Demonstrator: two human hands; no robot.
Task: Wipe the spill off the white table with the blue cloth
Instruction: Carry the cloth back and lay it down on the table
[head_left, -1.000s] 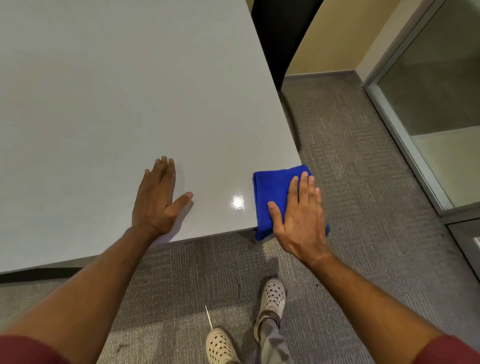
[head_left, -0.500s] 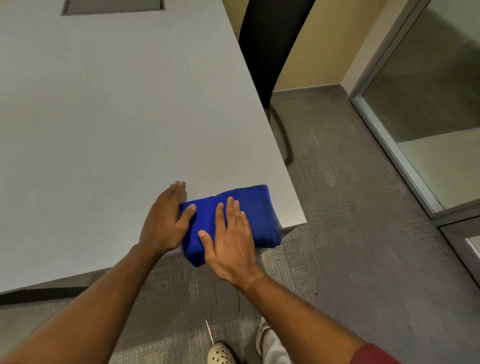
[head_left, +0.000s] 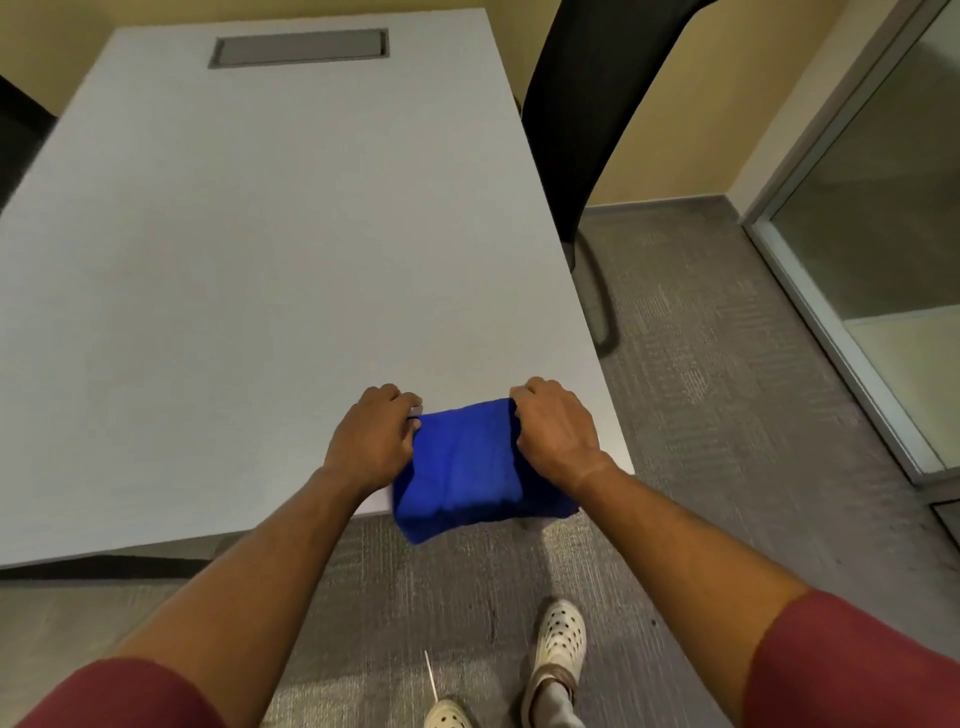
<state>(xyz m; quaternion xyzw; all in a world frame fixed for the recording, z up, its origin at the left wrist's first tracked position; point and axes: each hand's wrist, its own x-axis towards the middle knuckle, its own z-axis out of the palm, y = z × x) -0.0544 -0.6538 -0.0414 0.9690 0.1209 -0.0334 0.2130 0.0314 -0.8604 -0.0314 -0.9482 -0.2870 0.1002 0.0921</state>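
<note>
Blue cloth (head_left: 462, 467) overhangs the white table (head_left: 260, 249) at its near edge, by the near right corner. Left hand (head_left: 371, 441) and right hand (head_left: 553, 431) each grip an end, fingers curled into fabric. Risk: cloth slides off. No spill visible.

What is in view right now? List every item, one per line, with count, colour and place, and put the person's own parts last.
table: one, white, fills the left and centre.
cable hatch: one, grey, set into the table's far end.
cloth: one, blue, at the table's near right corner, hanging over the near edge.
chair: one, black, at the table's right side.
carpet: grey, floor to the right and below.
glass partition: one, metal-framed, far right.
shoes: two, white with holes, bottom centre.
sleeves: two, maroon, bottom corners.
left hand: gripping the cloth's left end.
right hand: gripping the cloth's right end.
</note>
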